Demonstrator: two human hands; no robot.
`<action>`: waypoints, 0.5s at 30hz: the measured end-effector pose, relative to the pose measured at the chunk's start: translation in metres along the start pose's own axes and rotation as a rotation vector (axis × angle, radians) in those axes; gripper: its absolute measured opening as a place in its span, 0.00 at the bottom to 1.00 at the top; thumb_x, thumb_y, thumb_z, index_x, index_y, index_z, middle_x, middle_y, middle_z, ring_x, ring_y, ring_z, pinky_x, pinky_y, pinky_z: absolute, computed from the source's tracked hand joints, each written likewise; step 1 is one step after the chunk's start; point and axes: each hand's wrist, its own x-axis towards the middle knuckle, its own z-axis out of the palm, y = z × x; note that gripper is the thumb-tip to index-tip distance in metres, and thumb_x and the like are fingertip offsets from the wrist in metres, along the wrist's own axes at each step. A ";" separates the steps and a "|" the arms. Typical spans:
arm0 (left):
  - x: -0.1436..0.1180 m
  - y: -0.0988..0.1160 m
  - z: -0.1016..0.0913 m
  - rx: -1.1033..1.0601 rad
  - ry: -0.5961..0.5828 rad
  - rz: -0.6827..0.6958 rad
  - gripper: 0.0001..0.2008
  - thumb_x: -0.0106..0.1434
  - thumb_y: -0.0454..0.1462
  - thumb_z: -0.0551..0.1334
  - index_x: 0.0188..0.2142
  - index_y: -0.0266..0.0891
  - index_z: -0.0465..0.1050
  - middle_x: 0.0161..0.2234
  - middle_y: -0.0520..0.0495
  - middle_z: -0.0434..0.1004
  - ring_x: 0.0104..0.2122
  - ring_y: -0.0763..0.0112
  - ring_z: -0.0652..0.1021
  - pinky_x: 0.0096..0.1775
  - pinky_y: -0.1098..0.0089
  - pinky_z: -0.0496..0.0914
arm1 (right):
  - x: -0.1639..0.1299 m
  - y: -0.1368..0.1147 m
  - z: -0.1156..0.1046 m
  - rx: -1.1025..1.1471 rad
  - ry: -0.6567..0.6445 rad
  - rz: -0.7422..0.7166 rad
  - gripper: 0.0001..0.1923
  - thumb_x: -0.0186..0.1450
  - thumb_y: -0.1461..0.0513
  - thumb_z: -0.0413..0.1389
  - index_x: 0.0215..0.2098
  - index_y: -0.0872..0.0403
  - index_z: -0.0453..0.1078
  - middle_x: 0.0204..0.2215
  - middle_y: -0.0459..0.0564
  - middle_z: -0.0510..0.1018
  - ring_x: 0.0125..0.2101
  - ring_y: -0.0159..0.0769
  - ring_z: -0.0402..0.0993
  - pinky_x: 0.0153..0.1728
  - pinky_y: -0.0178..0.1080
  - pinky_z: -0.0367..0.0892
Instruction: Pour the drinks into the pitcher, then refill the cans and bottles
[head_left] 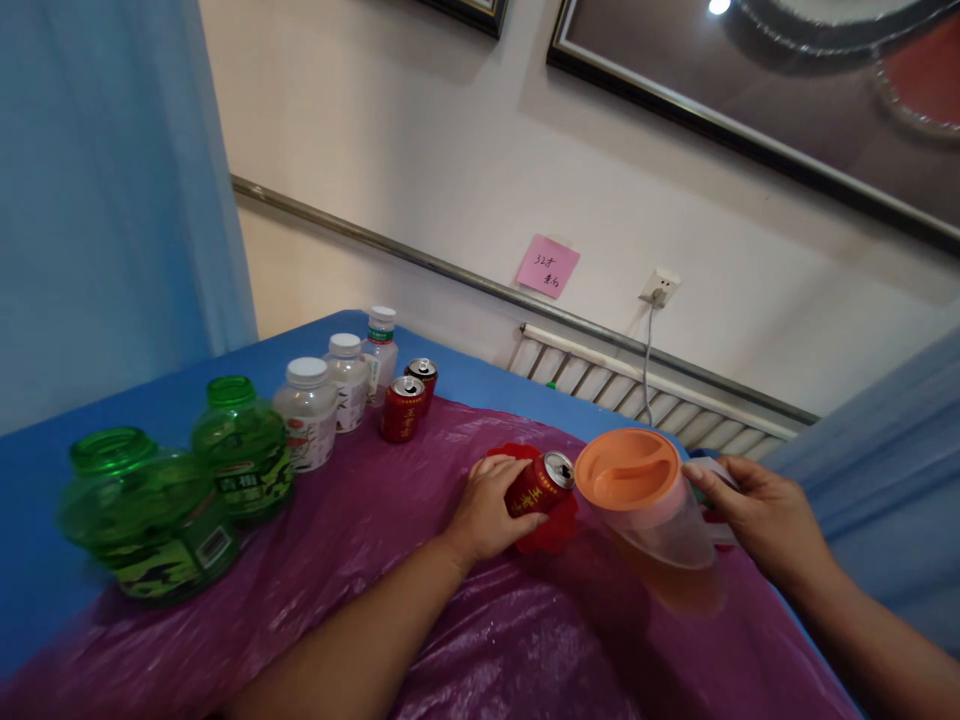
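A red drink can (541, 485) with an opened top is in the grip of my left hand (491, 505), tilted to the right. Under it lies a red scalloped piece (551, 530), partly covered by the hand and can. My right hand (765, 505) is closed round the pale handle of a clear plastic jug (667, 535) with an orange lid (628, 468). The jug leans toward the can, its lid close to the can's top; whether they touch I cannot tell. Brownish liquid seems to show low in the jug.
On the left stand two green bottles (244, 455), two white-capped plastic bottles (309, 420) and a slimmer bottle (381, 355). Two more red cans (403, 410) are beside them. Purple plastic sheeting (360, 560) covers the blue table (480, 375). Behind are a radiator (600, 385) and a plugged-in cord (649, 360).
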 end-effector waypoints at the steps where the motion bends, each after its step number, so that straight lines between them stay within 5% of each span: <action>1: 0.000 0.000 0.000 0.000 0.001 -0.001 0.34 0.48 0.43 0.77 0.55 0.46 0.74 0.54 0.44 0.79 0.56 0.48 0.73 0.60 0.49 0.63 | 0.000 0.000 0.000 0.001 0.001 0.000 0.21 0.57 0.44 0.64 0.24 0.52 0.74 0.19 0.45 0.74 0.21 0.34 0.68 0.19 0.34 0.63; 15: 0.000 0.003 -0.001 -0.005 0.001 -0.004 0.35 0.47 0.42 0.78 0.55 0.44 0.74 0.54 0.43 0.79 0.56 0.49 0.73 0.61 0.50 0.63 | -0.001 -0.002 0.000 -0.014 0.007 -0.003 0.22 0.57 0.43 0.64 0.23 0.53 0.73 0.19 0.45 0.74 0.21 0.34 0.68 0.19 0.33 0.64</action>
